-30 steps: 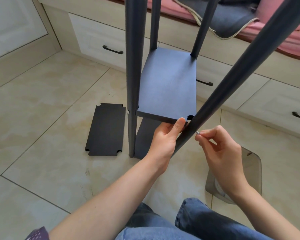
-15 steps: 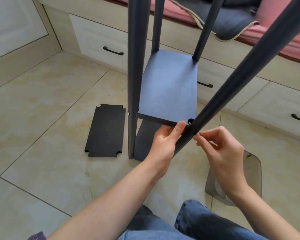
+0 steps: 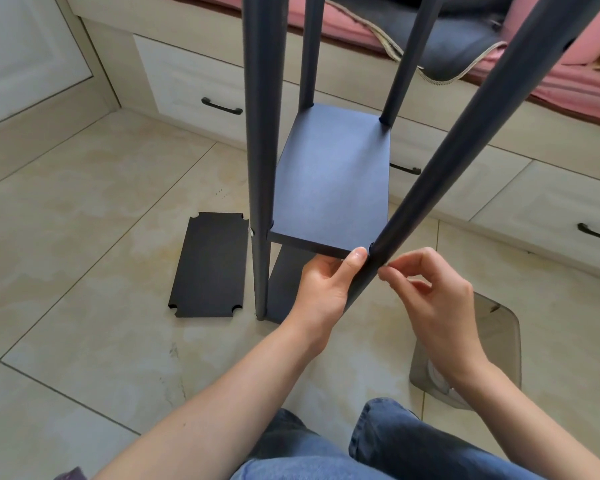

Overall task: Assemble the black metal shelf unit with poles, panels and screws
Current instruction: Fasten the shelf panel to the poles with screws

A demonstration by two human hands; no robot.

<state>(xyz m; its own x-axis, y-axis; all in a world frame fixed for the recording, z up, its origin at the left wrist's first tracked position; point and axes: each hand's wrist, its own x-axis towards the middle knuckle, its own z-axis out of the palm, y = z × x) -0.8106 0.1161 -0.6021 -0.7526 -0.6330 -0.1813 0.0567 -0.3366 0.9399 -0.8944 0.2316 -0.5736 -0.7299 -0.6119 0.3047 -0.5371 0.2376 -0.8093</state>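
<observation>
Brought against the near-right pole point(image 3: 440, 188) since a second ago, the right hand point(image 3: 433, 299) is pinched at it, contents unclear; the raised panel point(image 3: 333, 181), frame centre, is gripped by the left hand point(image 3: 326, 285).

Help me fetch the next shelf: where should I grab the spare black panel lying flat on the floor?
Take the spare panel by a long edge, from its open left side; the near-left pole crowds its right edge. It lies flat on the tile, so lift an edge first.

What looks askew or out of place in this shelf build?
The near right pole leans away from the shelf panel, unlike the upright near left pole. A spare panel lies loose on the floor.
</observation>
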